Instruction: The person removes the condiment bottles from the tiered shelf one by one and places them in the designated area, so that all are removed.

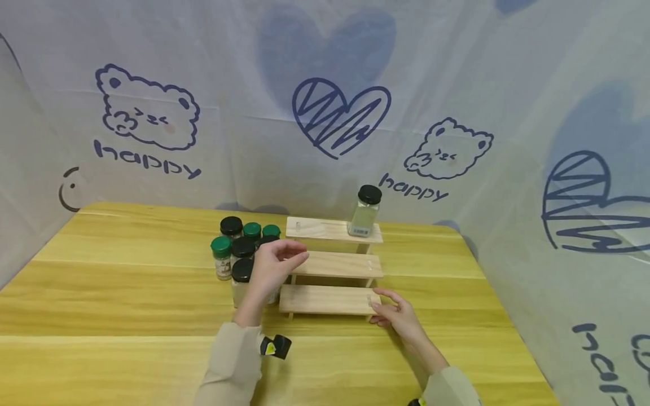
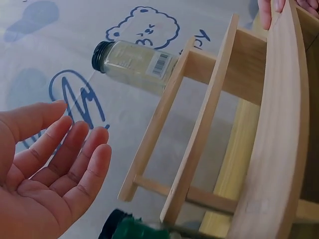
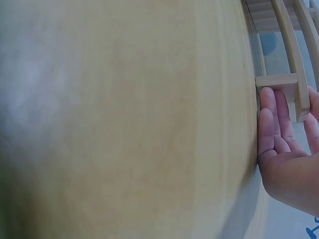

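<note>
A three-step wooden spice rack [image 1: 325,299] stands on the table. On its top step, at the right end, is a clear jar [image 1: 364,217] with a black lid and pale contents, upright. My left hand [image 1: 271,268] hovers above the jars beside the rack; in the left wrist view its palm [image 2: 55,169] shows nothing held and the fingers are loosely bent. My right hand [image 1: 401,318] holds the right end of the lowest step. In the right wrist view its fingers [image 3: 269,127] lie under that step, near the leg, with the thumb partly out of frame.
Left of the rack several spice jars [image 1: 242,248] with black or green lids stand close together, partly hidden by my left hand and forearm. A yellowish wooden table [image 1: 127,304] bears everything. Behind it hangs a pale printed curtain [image 1: 244,146].
</note>
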Demonstrator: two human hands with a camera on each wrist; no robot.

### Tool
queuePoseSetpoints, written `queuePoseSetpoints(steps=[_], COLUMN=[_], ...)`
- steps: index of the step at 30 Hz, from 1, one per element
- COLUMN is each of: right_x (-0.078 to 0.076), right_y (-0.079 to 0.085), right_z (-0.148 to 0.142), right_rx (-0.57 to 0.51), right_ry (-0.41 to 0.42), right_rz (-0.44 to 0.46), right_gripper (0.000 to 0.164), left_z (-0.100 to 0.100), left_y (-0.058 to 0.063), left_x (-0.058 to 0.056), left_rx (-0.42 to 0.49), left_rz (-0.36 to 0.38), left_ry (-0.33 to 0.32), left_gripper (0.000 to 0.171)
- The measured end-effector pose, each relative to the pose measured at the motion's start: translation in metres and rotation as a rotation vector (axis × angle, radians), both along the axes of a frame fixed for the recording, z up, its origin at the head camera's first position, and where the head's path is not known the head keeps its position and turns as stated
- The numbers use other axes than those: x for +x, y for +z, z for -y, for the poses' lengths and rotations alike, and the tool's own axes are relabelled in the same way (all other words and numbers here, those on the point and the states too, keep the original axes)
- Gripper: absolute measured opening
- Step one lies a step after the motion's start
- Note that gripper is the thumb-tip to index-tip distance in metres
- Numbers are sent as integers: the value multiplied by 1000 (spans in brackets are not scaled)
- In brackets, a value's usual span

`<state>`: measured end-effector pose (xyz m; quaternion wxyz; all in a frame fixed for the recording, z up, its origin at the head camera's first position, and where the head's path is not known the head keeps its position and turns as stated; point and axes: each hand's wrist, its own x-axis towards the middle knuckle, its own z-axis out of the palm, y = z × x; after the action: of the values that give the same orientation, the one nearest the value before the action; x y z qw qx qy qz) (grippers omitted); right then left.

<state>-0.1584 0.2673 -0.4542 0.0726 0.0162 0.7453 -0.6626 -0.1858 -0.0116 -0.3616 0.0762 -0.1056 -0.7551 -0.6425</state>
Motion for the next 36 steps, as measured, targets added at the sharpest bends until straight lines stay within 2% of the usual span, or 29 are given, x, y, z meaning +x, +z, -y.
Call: queuePoseSetpoints(steps=[14, 30, 36], right_x=[-3, 0, -1], right_y=[-2, 0, -1], right_z=[-2, -1, -2], right_rx=[5, 1, 8], right_ry=[2, -7, -1], right_rz=[-4, 21, 12], right_gripper=[45, 47, 48], left_z=[-25, -54, -62], left_y=[8, 21, 21], left_x=[-27, -55, -66], left_rx=[32, 32, 53], left_rz=[-15, 7, 38], left_ry=[-43, -42, -32], left_gripper=[19, 27, 34])
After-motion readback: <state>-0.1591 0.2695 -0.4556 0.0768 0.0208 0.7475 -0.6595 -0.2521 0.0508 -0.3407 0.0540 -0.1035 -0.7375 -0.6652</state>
